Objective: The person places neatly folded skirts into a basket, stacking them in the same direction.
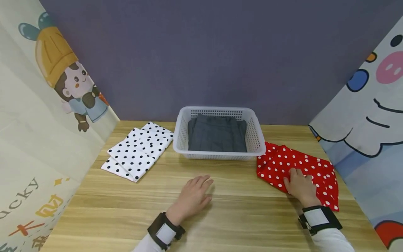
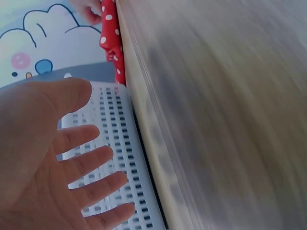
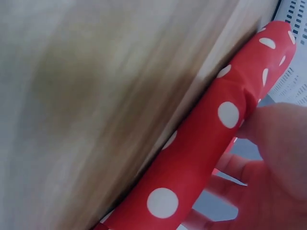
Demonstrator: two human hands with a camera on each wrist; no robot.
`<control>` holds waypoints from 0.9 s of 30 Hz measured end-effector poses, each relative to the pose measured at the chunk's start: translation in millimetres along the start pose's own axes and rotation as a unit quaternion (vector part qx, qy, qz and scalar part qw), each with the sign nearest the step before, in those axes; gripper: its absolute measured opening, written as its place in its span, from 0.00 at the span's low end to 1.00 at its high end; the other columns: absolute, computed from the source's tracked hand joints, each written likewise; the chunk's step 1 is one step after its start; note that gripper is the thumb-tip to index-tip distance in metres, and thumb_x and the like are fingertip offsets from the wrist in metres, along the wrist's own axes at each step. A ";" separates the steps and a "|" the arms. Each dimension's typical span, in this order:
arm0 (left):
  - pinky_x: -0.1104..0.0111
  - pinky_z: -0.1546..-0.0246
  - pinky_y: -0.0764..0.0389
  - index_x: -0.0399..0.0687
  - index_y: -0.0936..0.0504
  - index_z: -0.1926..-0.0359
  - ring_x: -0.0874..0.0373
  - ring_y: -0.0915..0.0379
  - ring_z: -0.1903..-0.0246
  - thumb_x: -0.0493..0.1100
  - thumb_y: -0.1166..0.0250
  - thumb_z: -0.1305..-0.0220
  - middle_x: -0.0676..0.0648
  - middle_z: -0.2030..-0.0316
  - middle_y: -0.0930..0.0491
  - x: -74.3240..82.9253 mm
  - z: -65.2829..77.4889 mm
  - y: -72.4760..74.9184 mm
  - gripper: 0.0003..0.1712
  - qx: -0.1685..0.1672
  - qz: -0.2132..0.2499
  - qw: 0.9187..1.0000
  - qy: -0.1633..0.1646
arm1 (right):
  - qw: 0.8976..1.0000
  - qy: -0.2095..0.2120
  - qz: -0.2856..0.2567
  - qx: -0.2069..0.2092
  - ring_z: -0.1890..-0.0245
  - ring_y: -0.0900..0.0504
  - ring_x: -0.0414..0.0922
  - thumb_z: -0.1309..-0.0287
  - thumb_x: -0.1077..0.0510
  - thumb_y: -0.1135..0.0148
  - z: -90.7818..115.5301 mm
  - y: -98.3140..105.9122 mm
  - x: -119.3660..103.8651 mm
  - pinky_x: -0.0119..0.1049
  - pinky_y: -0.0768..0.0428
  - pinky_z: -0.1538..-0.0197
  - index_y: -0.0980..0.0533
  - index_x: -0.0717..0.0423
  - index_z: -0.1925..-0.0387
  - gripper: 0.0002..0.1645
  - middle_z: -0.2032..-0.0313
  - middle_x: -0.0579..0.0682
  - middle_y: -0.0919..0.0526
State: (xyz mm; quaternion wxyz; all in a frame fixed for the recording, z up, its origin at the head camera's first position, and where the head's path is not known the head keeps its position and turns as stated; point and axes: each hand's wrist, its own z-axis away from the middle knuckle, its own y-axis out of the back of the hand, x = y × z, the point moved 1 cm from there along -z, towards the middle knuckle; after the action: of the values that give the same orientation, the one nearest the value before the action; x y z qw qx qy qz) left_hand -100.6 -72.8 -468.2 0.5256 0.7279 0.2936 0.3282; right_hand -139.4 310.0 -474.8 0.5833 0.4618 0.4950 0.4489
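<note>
On the right side of the table lies a folded red cloth with white dots [image 1: 299, 164]. My right hand [image 1: 300, 185] rests on the cloth's near part, thumb and fingertips touching its surface. Seen from the right wrist, the thumb [image 3: 268, 122] meets the cloth at a crease while the fingers [image 3: 230, 177] spread behind the fold, partly hidden by it. My left hand [image 1: 193, 196] hovers above the table in front of the basket, fingers relaxed and holding nothing. A white plastic basket [image 1: 220, 155] stands at the back, with folded dark grey cloth [image 1: 218, 134] inside.
Left of the basket lies a folded white cloth with black dots [image 1: 138, 150], one corner close to the basket's side. A dark panel [image 1: 201, 56] rises behind the wooden table [image 1: 226, 217]. Printed sheets [image 1: 374, 115] border the table at both sides.
</note>
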 end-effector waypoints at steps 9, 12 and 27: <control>0.58 0.43 0.33 0.47 0.32 0.39 0.51 0.35 0.42 0.53 0.38 0.44 0.45 0.39 0.33 17.3 -9.9 -7.6 0.32 -0.004 -0.016 0.999 -0.030 | 1.000 0.012 0.007 0.000 0.57 0.35 0.74 0.53 0.53 0.35 17.8 -1.6 3.2 0.68 0.28 0.63 0.37 0.69 0.45 0.37 0.50 0.72 0.34; 0.59 0.43 0.32 0.47 0.31 0.40 0.51 0.34 0.43 0.53 0.37 0.44 0.45 0.40 0.32 22.4 -12.5 -10.2 0.32 -0.001 -0.018 0.999 -0.044 | 1.000 0.026 0.015 -0.001 0.57 0.35 0.74 0.54 0.53 0.35 25.3 -1.2 2.2 0.67 0.27 0.64 0.36 0.68 0.44 0.38 0.50 0.73 0.35; 0.60 0.42 0.33 0.51 0.31 0.39 0.52 0.36 0.41 0.55 0.40 0.42 0.48 0.39 0.33 55.3 -34.0 -21.5 0.31 -0.020 -0.025 0.996 -0.082 | 0.997 0.066 0.038 0.010 0.61 0.31 0.69 0.57 0.53 0.31 58.1 -3.9 -9.8 0.61 0.24 0.69 0.29 0.68 0.49 0.35 0.54 0.69 0.31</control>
State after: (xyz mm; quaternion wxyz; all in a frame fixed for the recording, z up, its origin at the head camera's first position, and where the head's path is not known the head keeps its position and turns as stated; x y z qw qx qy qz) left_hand -95.2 -4.7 -471.5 0.5702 0.7341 0.2611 0.2603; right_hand -82.5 294.2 -472.2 0.5272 0.4555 0.5187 0.4955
